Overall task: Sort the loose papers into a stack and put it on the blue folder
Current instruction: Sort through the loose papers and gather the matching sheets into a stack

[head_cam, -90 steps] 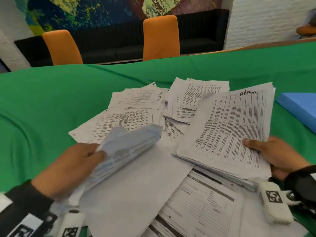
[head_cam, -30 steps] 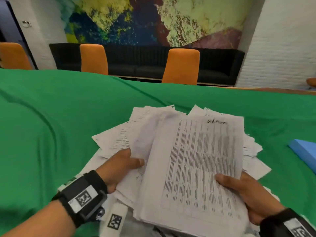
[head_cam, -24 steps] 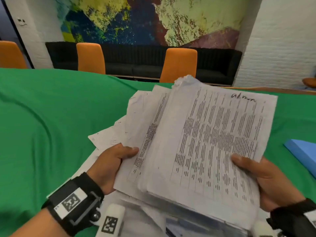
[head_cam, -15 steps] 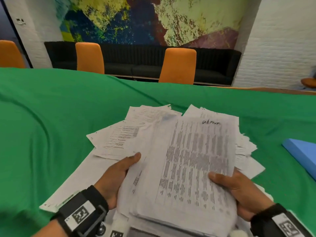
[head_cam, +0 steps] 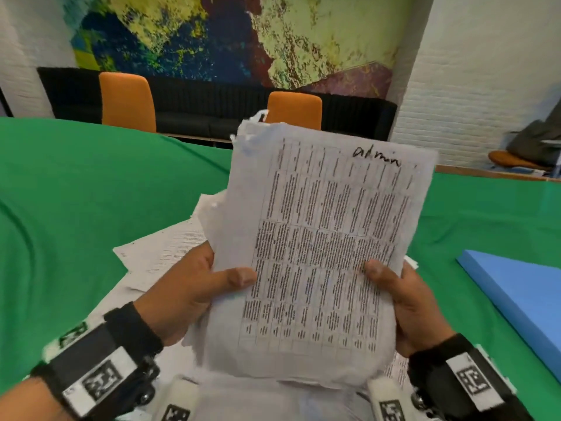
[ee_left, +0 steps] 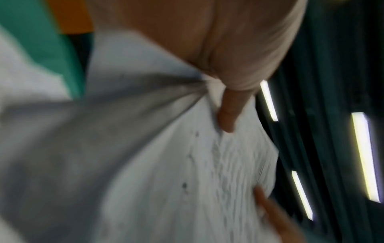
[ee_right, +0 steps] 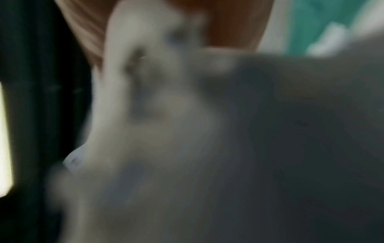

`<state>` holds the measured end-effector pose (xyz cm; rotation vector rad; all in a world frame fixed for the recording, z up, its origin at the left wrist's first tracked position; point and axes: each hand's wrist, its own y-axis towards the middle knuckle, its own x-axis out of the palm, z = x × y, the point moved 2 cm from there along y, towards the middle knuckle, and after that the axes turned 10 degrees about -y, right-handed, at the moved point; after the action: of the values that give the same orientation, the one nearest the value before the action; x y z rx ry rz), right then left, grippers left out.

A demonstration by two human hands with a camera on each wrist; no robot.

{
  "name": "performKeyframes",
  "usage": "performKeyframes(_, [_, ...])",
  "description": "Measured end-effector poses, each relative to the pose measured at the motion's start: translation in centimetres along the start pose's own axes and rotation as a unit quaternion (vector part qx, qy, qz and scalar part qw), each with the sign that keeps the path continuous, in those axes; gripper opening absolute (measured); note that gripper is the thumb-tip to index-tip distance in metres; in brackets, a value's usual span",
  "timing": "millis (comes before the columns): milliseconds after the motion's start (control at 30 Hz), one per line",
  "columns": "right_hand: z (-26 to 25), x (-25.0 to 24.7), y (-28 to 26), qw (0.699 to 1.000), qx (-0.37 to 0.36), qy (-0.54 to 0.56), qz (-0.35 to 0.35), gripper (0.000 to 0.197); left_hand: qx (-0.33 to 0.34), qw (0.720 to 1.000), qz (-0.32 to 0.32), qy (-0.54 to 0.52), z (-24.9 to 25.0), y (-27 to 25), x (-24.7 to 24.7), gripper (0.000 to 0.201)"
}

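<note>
You've tipped the stack (head_cam: 318,253) back upright at frame centre — a moment ago it lay flat. Left hand (head_cam: 188,296) & right hand (head_cam: 406,308) clamp its sides: squaring edges, likely. Blue folder (head_cam: 516,299) waits lower right — loose papers (head_cam: 164,253) remain.

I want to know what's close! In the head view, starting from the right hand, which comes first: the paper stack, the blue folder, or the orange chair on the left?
1. Paper stack: held by right hand.
2. Blue folder: right, on the table.
3. Orange chair: far left, behind the table.

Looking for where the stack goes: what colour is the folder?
Blue; the folder shows best in the head view.
</note>
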<state>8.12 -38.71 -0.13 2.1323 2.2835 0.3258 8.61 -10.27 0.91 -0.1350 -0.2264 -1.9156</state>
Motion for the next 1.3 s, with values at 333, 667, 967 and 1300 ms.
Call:
performKeyframes(333, [-2.2, -1.2, -0.8, 0.951, -0.204, -0.227, 0.048, 0.050, 0.169, 0.980, 0.088, 0.055, 0.4, 2.9, 2.2, 0.064])
performKeyframes(667, [-0.3, -3.2, -1.1, 0.964, -0.126, -0.218, 0.081, 0.041, 0.210, 0.975, 0.065, 0.043, 0.2, 3.3, 3.0, 0.094])
performKeyframes(967, [0.7, -2.1, -1.6, 0.968, -0.123, -0.197, 0.093, 0.056, 0.235, 0.969, 0.077, 0.021, -0.3, 3.7, 2.1, 0.096])
performKeyframes(1300, [1.3, -1.4, -2.2, 0.963, -0.053, -0.260, 0.045, 0.035, 0.177, 0.979, 0.083, 0.054, -1.7, 3.7, 2.3, 0.091])
